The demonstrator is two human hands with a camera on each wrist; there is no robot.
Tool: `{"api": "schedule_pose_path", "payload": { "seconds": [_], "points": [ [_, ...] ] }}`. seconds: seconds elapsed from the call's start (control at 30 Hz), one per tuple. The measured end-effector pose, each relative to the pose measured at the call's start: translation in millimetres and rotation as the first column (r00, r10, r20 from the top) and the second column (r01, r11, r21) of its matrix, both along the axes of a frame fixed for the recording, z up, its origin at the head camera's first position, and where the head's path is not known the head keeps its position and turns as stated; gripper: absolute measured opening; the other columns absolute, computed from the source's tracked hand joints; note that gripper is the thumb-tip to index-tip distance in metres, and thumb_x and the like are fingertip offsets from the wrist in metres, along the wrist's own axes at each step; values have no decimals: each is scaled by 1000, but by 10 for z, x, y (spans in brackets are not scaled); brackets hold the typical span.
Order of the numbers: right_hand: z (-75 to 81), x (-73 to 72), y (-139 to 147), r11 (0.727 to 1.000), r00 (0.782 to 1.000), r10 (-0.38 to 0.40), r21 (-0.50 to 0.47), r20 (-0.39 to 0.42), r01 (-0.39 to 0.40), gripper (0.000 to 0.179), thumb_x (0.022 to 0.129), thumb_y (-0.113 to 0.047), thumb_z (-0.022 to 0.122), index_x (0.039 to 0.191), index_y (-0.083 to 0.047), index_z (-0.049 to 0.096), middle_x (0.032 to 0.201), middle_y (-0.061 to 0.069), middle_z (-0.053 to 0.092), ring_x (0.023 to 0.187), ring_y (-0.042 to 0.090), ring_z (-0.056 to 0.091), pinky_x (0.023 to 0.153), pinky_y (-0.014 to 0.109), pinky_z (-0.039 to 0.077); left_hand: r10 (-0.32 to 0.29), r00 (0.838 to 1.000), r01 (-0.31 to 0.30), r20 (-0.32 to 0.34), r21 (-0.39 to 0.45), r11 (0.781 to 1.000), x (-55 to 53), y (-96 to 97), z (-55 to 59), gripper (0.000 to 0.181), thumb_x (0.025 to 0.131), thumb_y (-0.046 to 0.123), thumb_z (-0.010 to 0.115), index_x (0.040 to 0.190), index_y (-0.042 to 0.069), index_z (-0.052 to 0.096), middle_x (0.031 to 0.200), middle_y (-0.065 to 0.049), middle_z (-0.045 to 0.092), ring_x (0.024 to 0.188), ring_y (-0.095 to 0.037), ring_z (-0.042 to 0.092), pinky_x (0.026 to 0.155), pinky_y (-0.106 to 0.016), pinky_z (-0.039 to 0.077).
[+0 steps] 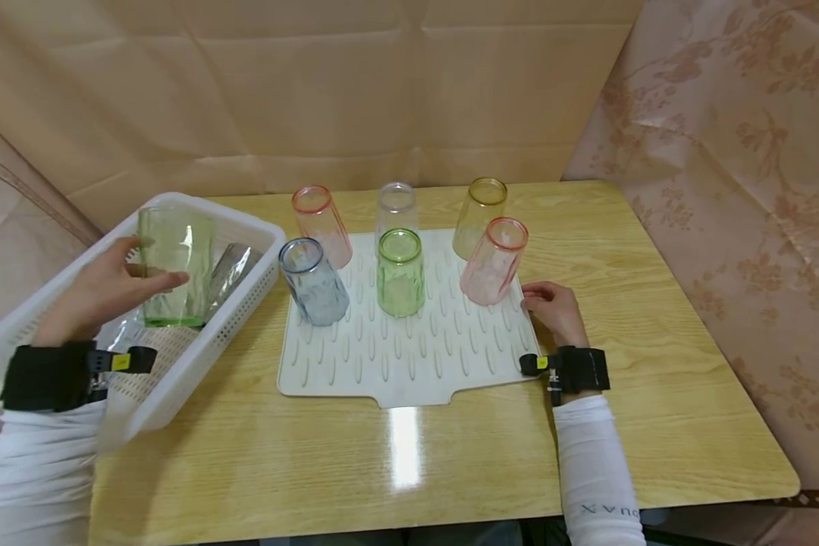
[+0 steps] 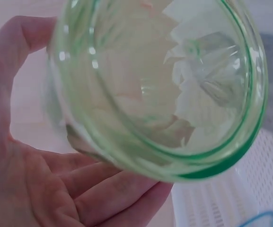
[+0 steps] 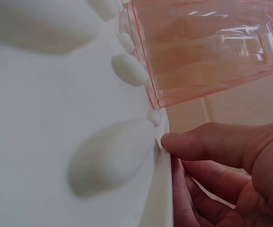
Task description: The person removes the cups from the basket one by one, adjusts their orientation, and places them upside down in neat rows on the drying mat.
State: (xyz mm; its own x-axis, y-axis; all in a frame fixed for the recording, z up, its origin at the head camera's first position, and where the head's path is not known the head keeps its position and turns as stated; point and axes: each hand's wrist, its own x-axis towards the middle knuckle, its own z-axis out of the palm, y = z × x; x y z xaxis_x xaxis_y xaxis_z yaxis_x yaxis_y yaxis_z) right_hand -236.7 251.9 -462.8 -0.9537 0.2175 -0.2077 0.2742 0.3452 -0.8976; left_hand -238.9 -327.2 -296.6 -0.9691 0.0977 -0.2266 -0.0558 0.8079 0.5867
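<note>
My left hand grips a green drinking glass over a white basket. In the left wrist view the thumb and fingers curl around the side of this glass. My right hand pinches the right edge of a white drying mat. Seen from the right wrist, the thumb lies on top of the mat's edge and the other fingers are partly hidden beneath it. Closest to that hand, a pink glass stands mouth down on the mat.
Also on the mat stand a blue glass, a green glass, a red-tinted glass, a clear glass and an amber glass. Inside the basket lies a clear glass-like object. All rest on a wooden table.
</note>
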Motion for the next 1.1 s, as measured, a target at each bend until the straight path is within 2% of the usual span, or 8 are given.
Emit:
{"api": "schedule_pose_path", "payload": {
  "seconds": [0.1,0.2,0.3,0.4,0.47,0.67,0.9,1.1],
  "points": [
    [1,12,0,1000,1000,2,5,5,-2,34,92,-3,59,124,6,59,112,22,58,95,25,53,76,22,45,10,1000,-9,-16,26,1000,49,63,-12,97,93,44,62,149,-7,3,133,-46,31,119,-59,36,88,-72,34],
    [0,30,4,1000,1000,4,8,7,-4,33,92,-3,59,124,7,59,112,22,58,95,25,52,76,22,44,17,998,-12,-57,72,997,99,134,-25,93,92,41,64,151,-3,6,137,-42,31,120,-56,37,86,-67,39],
    [-8,41,5,1000,1000,6,3,1,-6,33,92,-3,59,124,7,58,112,22,58,95,25,52,75,21,45,13,995,-2,-97,111,994,134,208,-32,87,92,36,66,152,2,12,138,-36,33,119,-52,40,77,-48,47],
    [-17,48,3,1000,1000,7,-1,0,-7,34,93,-3,59,125,7,58,113,22,58,94,25,52,75,21,45,11,993,4,-116,128,992,162,265,-33,83,91,34,67,151,4,17,137,-32,36,117,-49,43,69,-30,46],
    [-23,51,2,1000,1000,7,-1,3,-7,34,93,-3,59,125,7,58,113,22,58,95,25,52,75,21,45,11,992,6,-123,140,990,182,293,-35,82,91,33,68,150,4,19,133,-31,39,115,-47,45,66,-24,45],
    [-39,39,11,1000,1000,11,9,-10,-11,35,92,-3,60,125,8,58,112,22,59,93,22,53,73,19,45,3,990,21,-144,171,985,255,383,-60,79,91,31,69,147,2,22,128,-31,45,114,-47,47,65,-19,46],
    [-32,29,16,1000,999,7,-2,-37,-7,34,90,-2,62,123,9,59,110,22,60,87,15,55,70,16,46,33,991,1,-128,253,967,349,527,-204,83,91,30,68,151,4,17,130,-32,45,117,-47,46,71,-26,47],
    [-16,13,-2,1000,999,6,-5,-31,-6,34,91,-2,62,122,9,59,110,22,60,87,16,54,70,17,46,60,989,-8,-137,350,937,468,641,-301,80,92,23,68,151,5,16,129,-30,47,101,-19,57,71,-18,49]
  ]
}}
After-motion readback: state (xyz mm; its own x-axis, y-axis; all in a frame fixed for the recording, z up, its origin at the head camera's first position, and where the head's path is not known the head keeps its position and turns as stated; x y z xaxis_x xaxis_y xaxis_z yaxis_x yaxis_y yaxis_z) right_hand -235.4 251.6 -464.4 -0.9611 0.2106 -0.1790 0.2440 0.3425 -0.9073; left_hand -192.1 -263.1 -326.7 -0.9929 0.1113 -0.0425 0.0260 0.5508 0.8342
